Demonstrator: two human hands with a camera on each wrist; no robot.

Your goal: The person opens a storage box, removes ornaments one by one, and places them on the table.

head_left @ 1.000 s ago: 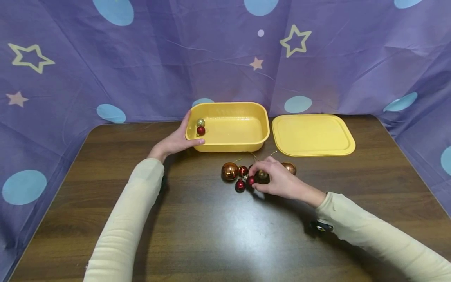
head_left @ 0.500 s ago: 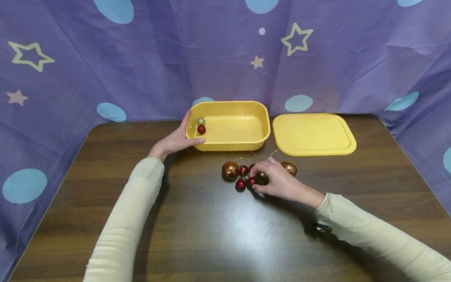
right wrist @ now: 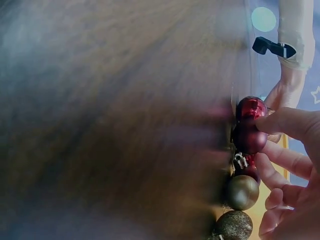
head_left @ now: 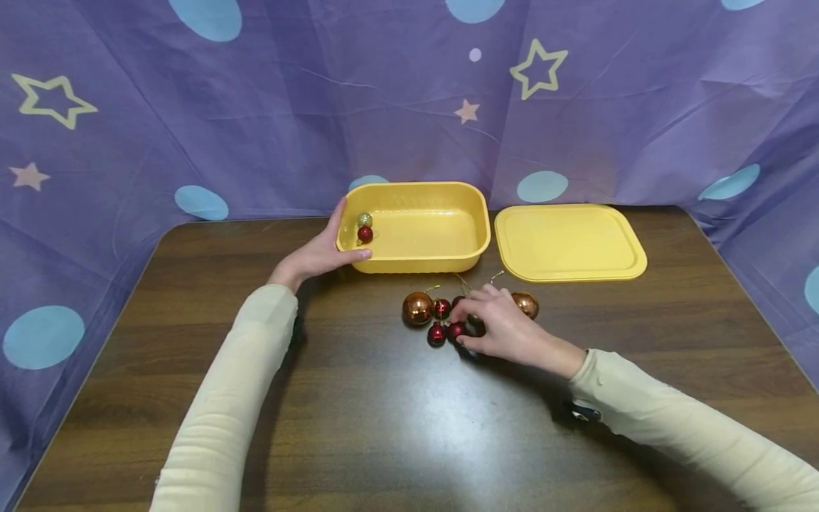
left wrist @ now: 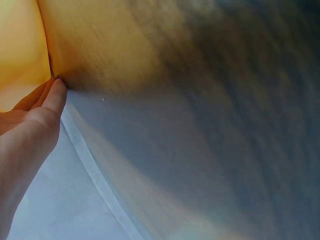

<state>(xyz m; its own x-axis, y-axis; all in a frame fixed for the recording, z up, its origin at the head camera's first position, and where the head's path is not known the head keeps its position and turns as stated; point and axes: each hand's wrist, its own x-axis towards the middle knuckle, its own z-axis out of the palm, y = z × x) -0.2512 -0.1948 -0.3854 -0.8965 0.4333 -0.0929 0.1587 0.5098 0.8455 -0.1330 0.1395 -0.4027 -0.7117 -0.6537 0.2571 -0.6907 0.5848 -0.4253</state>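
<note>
Both arms are extended forward over the table, each clad in a cream long sleeve. The left hand (head_left: 320, 254) is held further out, its palm turned inward, the thumb raised and the fingers laid nearly straight along a side wall. The right hand (head_left: 505, 326) is lowered nearer the body, knuckles up, its fingers (right wrist: 280, 159) curled and the thumb brought towards them in a pinch. The right wrist is bent slightly inward.
</note>
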